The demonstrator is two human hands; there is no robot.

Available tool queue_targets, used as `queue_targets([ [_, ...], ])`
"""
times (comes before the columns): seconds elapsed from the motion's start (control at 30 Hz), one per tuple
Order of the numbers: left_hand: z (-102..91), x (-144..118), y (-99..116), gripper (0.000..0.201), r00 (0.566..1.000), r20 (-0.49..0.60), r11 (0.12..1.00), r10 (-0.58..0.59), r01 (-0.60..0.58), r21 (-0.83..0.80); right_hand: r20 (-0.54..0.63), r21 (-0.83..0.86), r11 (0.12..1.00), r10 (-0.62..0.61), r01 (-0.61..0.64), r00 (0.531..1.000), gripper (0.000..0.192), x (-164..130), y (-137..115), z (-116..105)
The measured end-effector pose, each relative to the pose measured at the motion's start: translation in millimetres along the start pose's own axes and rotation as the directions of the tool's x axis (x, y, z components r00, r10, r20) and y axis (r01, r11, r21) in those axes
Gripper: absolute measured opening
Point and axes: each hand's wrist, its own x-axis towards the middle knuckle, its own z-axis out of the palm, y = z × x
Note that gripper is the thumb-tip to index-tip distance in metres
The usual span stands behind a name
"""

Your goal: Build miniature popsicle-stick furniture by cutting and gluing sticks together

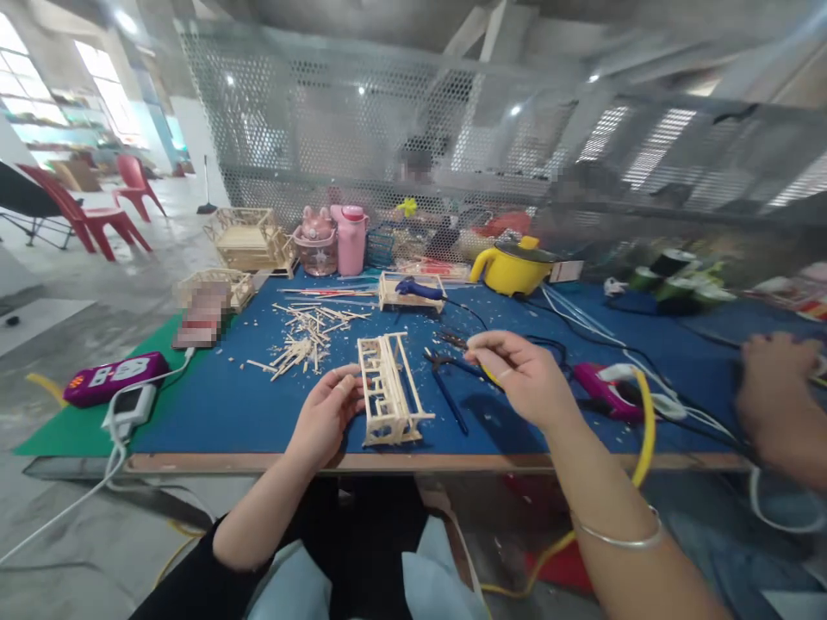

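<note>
My left hand [332,409] is closed on the left side of a small frame of thin wooden sticks [391,392], fingers and thumb gripping its edge at the front of the blue table mat. My right hand [526,379] hovers to the right of the frame with thumb and fingers pinched together; what they hold, if anything, is too small to make out. Close by its fingertips is a dark metal tool tip [452,340]. Blue-handled pliers [449,396] lie on the mat between the frame and my right hand.
Loose stick pieces [303,340] are heaped at left. Behind are a blue glue gun [419,291] on a wooden frame, a yellow pot [513,269] and a pink bottle [352,241]. Cables run around a purple power strip [604,392]. Another person's hand [781,370] is far right.
</note>
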Motion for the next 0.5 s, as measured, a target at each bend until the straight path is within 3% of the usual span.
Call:
queue_targets([
  [0.1, -2.9, -4, -3, 0.033, 0.998, 0.012, 0.997, 0.063, -0.064, 0.043, 0.018, -0.055, 0.995, 0.085, -0.084, 0.996, 0.029, -23, 8, 1],
  [0.27, 1.0, -11, -3, 0.036, 0.997, 0.03, 0.99, 0.073, -0.076, 0.12, 0.131, -0.215, 0.976, 0.073, -0.044, 0.989, 0.024, -24, 12, 3],
  [0.4, 18.1, -7, 5, 0.047, 0.997, 0.009, 0.997, -0.083, 0.083, 0.01, 0.145, -0.239, 0.971, 0.051, -0.015, 0.988, 0.021, -2, 11, 3],
  [0.5, 27.1, 2, 14, 0.047, 0.972, 0.002, 0.969, -0.234, 0.234, -0.075, 0.147, -0.215, 0.976, 0.058, -0.026, 0.987, 0.021, 12, 7, 8],
])
